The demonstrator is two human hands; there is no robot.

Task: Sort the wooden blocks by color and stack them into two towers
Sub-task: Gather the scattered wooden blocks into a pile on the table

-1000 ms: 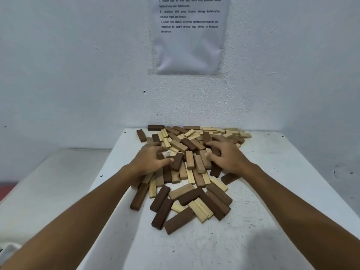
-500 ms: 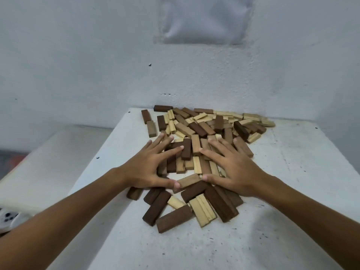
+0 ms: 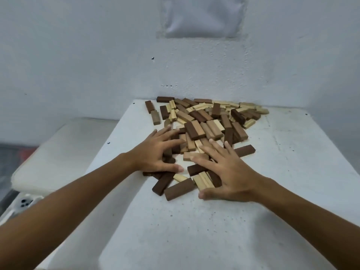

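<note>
Head view, L hand (image 3: pixel 155 154) & R hand (image 3: pixel 229 172) fingers splayed flat on block pile (image 3: pixel 206 123), long axes mixed

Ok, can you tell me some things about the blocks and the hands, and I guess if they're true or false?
1. Both hands lie flat on the blocks with fingers spread. True: the left hand and the right hand press on the pile of wooden blocks.
2. Two towers are already built. False: the blocks lie mixed in one loose heap.
3. The blocks are dark brown and light tan. True.
4. The pile sits on a white table by a wall. True.
5. The right hand is lifting a block high up. False: it rests on the pile.
</note>
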